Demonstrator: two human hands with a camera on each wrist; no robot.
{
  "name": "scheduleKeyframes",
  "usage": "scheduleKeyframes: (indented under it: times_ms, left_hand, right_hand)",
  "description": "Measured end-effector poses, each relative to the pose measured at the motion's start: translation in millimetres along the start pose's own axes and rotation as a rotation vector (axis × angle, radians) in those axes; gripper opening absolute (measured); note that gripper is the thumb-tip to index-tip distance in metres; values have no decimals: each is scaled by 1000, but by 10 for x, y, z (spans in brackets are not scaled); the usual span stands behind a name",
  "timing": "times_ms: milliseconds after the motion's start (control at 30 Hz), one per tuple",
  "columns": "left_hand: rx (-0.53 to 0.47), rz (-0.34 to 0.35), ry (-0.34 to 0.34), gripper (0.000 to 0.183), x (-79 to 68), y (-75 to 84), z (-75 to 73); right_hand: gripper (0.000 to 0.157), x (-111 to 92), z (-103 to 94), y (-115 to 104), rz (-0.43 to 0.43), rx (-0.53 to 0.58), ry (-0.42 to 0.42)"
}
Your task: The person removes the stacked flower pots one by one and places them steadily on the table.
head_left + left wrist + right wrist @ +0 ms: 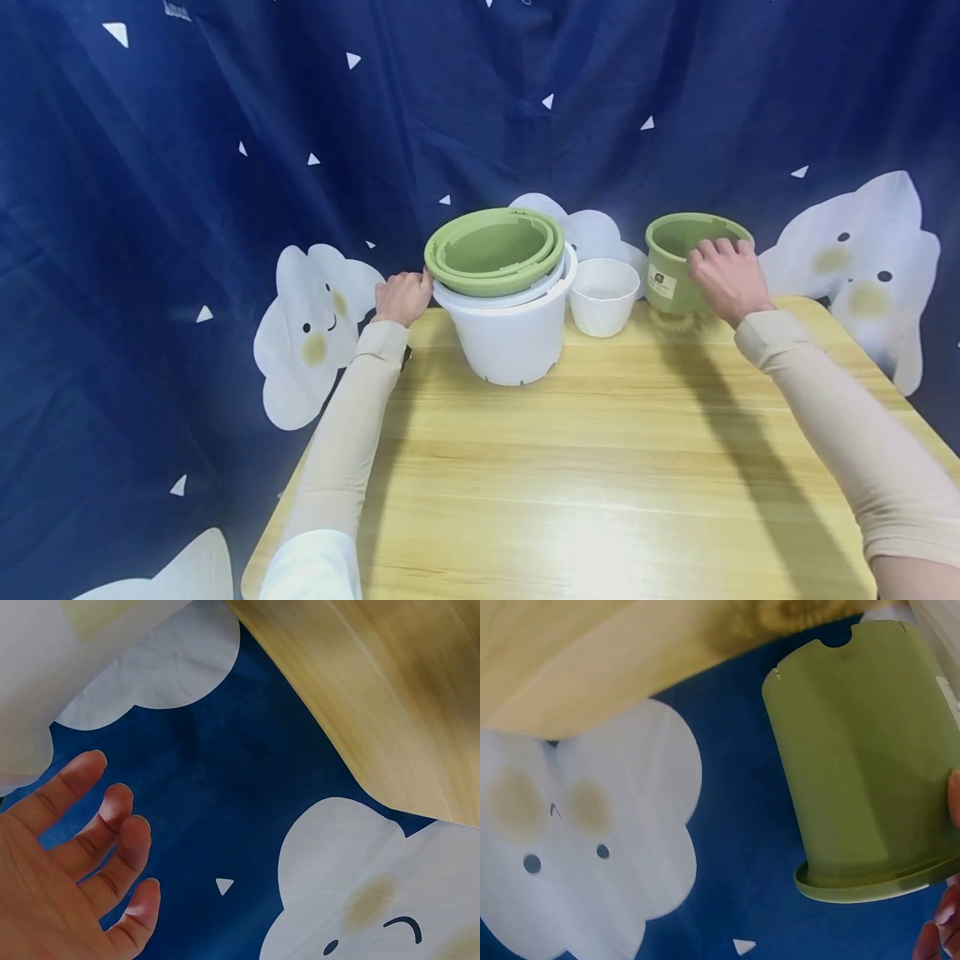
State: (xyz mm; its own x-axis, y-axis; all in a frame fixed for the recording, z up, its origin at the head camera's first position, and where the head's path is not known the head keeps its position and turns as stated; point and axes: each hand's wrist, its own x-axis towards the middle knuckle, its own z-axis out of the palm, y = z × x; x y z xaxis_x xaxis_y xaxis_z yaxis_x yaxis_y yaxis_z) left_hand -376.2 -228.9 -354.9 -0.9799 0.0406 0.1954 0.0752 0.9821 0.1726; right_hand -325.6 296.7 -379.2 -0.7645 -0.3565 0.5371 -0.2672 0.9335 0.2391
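My right hand (729,277) grips the rim of a green plastic flowerpot (664,265) with a small white label, over the table's far right part. In the right wrist view, the pot's notched base (836,645) points up and part of the thumb shows against its wall. A stack stands left of centre: green pots (491,285) nested in white pots (510,346). My left hand (405,297) is at the stack's left side, fingertips right at the rim. In the left wrist view its fingers (124,847) are loosely bent and hold nothing; the thumb is hidden.
Between the stack and the held pot is a small white faceted pot (603,310). The light wood table (600,467) has rounded corners, with its far edge just behind the pots. A dark blue curtain (225,100) with white clouds and triangles hangs behind it.
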Motion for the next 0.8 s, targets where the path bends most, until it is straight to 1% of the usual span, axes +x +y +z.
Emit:
scheduleKeyframes:
  times_ms: [200,367,500,633,800]
  left_hand:
    - [5,7,4,79,-2,21,-7]
    - [13,5,13,78,11,2,-12]
    - [7,9,5,79,11,-3,-3]
    - [0,13,9,79,-16,5,2]
    - [-4,16,14,80,-16,6,5]
  right_hand:
    - [12,-71,136,1,11,-3,-15]
    - [8,-128,271,-16,-3,8,3]
    - [8,-210,382,-30,-7,0,21]
    - [9,-269,447,-40,-15,-7,22]
    - [10,-320,477,-51,-23,-1,-10]
